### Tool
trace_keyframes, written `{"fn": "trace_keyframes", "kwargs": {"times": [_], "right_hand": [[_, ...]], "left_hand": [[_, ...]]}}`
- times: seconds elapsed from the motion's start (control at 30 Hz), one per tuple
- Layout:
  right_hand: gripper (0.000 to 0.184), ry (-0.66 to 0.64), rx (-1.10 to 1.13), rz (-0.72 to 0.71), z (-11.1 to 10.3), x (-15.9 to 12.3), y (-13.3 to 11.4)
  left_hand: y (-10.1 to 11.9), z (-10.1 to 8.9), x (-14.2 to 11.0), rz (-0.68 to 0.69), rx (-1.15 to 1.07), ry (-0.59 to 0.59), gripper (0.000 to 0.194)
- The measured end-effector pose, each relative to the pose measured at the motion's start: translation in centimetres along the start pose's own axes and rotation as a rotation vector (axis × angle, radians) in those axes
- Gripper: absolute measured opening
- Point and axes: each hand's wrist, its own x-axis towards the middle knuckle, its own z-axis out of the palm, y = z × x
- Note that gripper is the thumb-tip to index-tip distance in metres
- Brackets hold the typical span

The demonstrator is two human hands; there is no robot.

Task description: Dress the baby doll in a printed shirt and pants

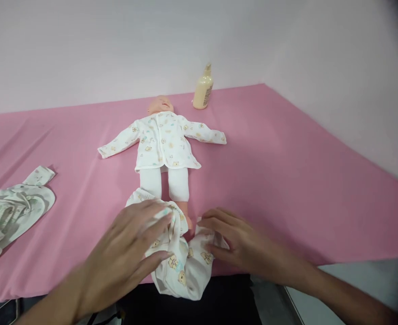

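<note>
A baby doll [161, 104] lies on its back in a white bear-print jacket [165, 140] and white leg coverings [178, 185]. White bear-print baby pants [181, 266] lie bunched around the doll's feet, partly over the table's front edge. One bare foot [184, 214] shows; the other is hidden by cloth and my hand. My left hand [127, 248] lies over the left side of the pants, fingers stretched and thumb apart. On the right side, my right hand [232, 234] has its fingers curled around the pants' cloth; the contact of its fingertips is partly hidden.
A pink cloth [287, 180] covers the table, which meets a white wall at the back. Behind the doll stands a cream pump bottle [203, 90]. At the far left lies a crumpled printed baby garment [19, 203]. Something black [226, 298] is below the front edge.
</note>
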Motion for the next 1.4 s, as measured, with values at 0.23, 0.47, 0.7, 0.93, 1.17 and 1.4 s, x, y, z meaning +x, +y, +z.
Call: {"fn": "trace_keyframes", "kwargs": {"times": [0.23,0.47,0.7,0.93,1.17,1.4], "right_hand": [[0.017,0.027,-0.130,-0.081,1.8,-0.1,0.3],[0.014,0.022,-0.130,-0.031,1.3,0.0,0.1],[0.011,0.002,-0.137,-0.018,1.1,0.4,-0.2],[0.010,0.009,-0.109,-0.034,1.3,0.5,-0.6],[0.015,-0.026,-0.042,-0.067,1.3,0.3,-1.5],[0.019,-0.074,-0.019,-0.034,1.6,0.3,-2.0]], "left_hand": [[-0.6,1.4,6.9,0.249,0.146,-0.298,0.017],[-1.8,0.3,8.8,0.283,0.095,-0.451,0.029],[-1.5,-0.8,8.4,0.187,0.104,-0.507,0.025],[-0.9,-1.4,9.1,0.264,-0.124,-0.557,0.020],[-3.3,-1.6,11.0,-0.185,-0.657,-0.709,0.028],[-6.2,-0.5,11.0,-0.575,-0.922,-0.637,0.038]]}}
